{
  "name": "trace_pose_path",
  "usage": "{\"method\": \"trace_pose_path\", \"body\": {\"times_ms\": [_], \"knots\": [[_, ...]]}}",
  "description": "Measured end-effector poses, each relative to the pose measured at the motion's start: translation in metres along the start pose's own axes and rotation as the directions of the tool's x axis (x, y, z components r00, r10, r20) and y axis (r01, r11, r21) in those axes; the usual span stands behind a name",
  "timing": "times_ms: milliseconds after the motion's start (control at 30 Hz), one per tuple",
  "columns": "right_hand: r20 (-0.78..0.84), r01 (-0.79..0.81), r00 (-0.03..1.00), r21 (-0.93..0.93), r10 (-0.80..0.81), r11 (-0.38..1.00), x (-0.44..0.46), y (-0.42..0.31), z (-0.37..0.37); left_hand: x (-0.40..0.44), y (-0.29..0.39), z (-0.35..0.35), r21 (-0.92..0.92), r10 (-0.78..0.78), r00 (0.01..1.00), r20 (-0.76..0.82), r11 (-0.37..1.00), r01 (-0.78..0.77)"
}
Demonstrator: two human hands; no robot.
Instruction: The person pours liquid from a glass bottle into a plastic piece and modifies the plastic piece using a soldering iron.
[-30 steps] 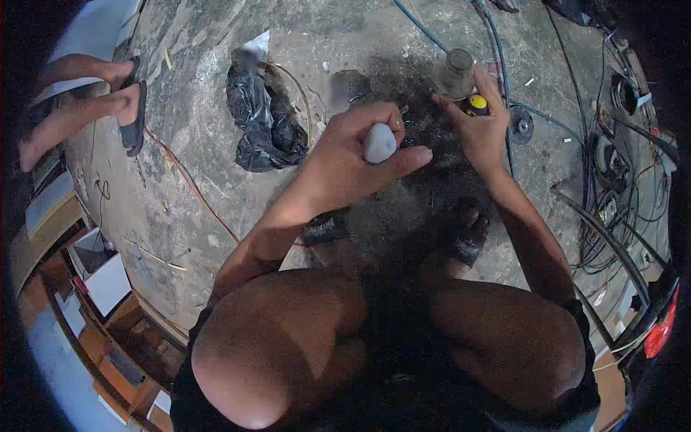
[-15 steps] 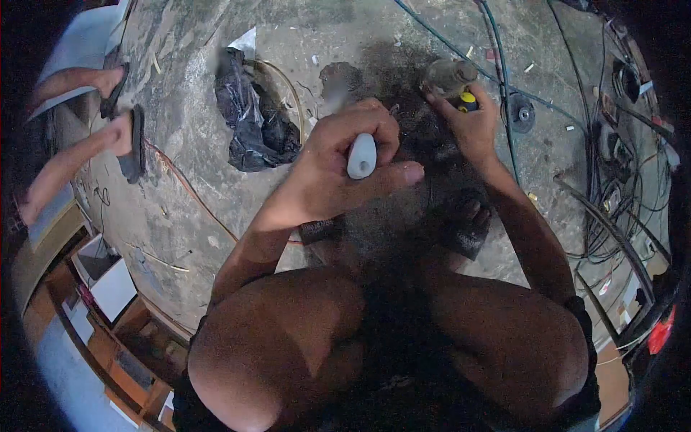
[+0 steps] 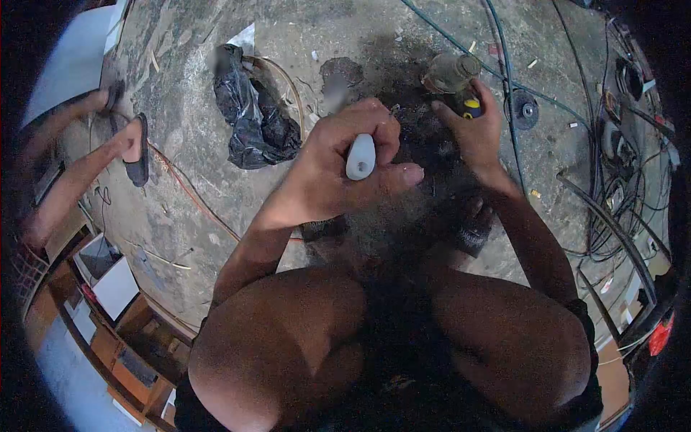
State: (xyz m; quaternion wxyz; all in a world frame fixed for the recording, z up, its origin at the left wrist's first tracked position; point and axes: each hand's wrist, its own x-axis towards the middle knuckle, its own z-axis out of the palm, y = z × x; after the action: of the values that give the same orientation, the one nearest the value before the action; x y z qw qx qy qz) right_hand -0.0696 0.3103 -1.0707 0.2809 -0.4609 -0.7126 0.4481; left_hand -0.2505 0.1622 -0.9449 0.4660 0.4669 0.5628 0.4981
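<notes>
My left hand (image 3: 338, 165) is wrapped round a pale grey-white handle (image 3: 361, 156) with a small hole in its end; the thumb sticks out to the right. Whatever the handle belongs to is hidden below the fist. Farther right, my right hand (image 3: 476, 137) curls round a yellow-and-black handled tool (image 3: 471, 108), whose working end I cannot see. Just beyond its fingers a cloudy glass jar (image 3: 448, 74) stands on the dark-stained floor.
A crumpled black plastic bag (image 3: 255, 122) lies left of my hands. A dark disc (image 3: 525, 109), green hoses (image 3: 509, 86) and tangled cables (image 3: 626, 194) lie to the right. Another person's sandalled foot (image 3: 134, 151) is at the left, above a wooden shelf unit (image 3: 129, 353).
My right hand has drawn slightly back from the glass jar, still round the yellow-and-black tool. The left hand has hardly moved. The other person's legs have shifted at the left.
</notes>
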Motion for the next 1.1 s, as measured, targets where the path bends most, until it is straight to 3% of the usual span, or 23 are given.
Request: {"method": "trace_pose_path", "body": {"times_ms": [100,200,300,400,500,600,700,800,900,1000,1100], "knots": [[0.100,-0.392,0.918,0.092,0.384,0.915,-0.020,0.003,-0.005,0.001,-0.002,0.001,0.013,0.014,1.000,-0.010,1.000,-0.014],[0.424,-0.628,0.724,0.080,0.544,0.774,-0.041,-0.048,-0.021,0.002,-0.007,0.001,0.052,0.102,0.995,-0.003,0.993,-0.101],[0.561,-0.472,0.800,0.369,0.212,0.801,-0.061,-0.075,-0.013,-0.001,-0.015,0.003,0.025,0.103,0.995,-0.005,0.994,-0.103],[0.782,-0.775,0.531,0.292,0.326,0.561,-0.054,-0.106,-0.023,-0.002,-0.014,0.012,-0.176,0.085,0.992,-0.091,0.979,-0.100],[0.845,-0.731,0.468,0.207,0.257,0.650,-0.053,-0.118,-0.021,-0.002,-0.003,0.014,-0.134,0.025,0.980,-0.199,0.990,-0.053],[0.834,-0.647,0.496,0.171,0.240,0.743,-0.053,-0.121,-0.013,0.001,-0.006,0.014,-0.135,0.082,0.965,-0.249,0.984,-0.118],[0.850,-0.727,0.466,0.208,0.247,0.655,-0.051,-0.130,-0.010,0.004,-0.004,0.021,-0.201,0.041,0.940,-0.339,0.973,-0.115],[0.843,-0.777,0.486,0.298,0.228,0.554,-0.047,-0.124,-0.006,0.006,-0.018,0.021,-0.120,0.122,0.908,-0.400,0.975,-0.184],[0.865,-0.862,0.394,0.231,0.310,0.451,-0.039,-0.131,-0.008,0.008,-0.011,0.021,-0.167,-0.019,0.904,-0.427,0.984,-0.058],[0.857,-0.905,0.346,0.198,0.381,0.378,-0.040,-0.128,-0.004,0.014,-0.025,0.022,-0.003,0.193,0.902,-0.386,0.978,-0.210],[0.790,-0.832,0.465,0.237,0.399,0.502,-0.046,-0.109,0.007,0.016,-0.029,0.029,-0.111,0.149,0.900,-0.409,0.971,-0.211]]}}
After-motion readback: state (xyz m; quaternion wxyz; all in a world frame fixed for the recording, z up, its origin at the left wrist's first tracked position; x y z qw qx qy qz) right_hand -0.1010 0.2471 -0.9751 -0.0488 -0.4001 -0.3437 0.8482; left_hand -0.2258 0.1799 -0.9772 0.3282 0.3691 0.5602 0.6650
